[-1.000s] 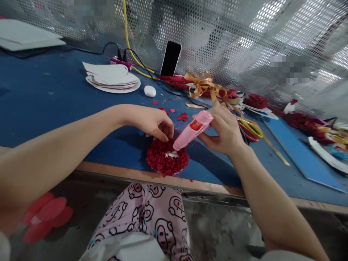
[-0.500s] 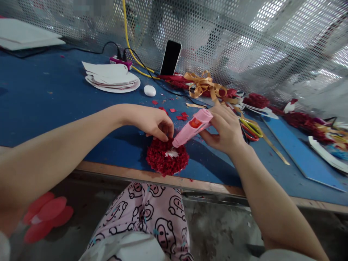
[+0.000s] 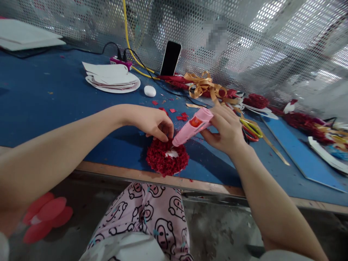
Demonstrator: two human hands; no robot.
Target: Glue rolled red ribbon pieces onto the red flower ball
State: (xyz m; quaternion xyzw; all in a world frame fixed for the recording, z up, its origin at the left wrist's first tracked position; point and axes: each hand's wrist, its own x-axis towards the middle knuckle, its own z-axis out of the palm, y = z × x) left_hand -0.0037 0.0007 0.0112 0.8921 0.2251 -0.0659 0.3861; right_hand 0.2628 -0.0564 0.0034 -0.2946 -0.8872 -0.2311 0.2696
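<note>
A round piece covered in ruffled dark red crepe paper (image 3: 168, 165) lies on the blue table near its front edge, with a white patch showing in the middle. My left hand (image 3: 156, 124) has its fingers curled down on the far rim of this piece, pinching at the red paper. In my right hand (image 3: 225, 127) is a pink glue gun (image 3: 191, 127), gripped by its handle. The gun's nozzle points down at the white patch, close to my left fingertips. Whether the tip touches the piece I cannot tell.
Beyond my hands lie red paper scraps (image 3: 182, 116), a white oval object (image 3: 149, 91) and stacked white card discs (image 3: 114, 80). A phone (image 3: 170, 58) leans against the mesh. Gold ribbon (image 3: 203, 87), scissors (image 3: 251, 129) and a blue board (image 3: 301, 152) lie to the right.
Almost nothing differs. The glue gun has shifted very slightly, while my left hand and the red piece stay in place.
</note>
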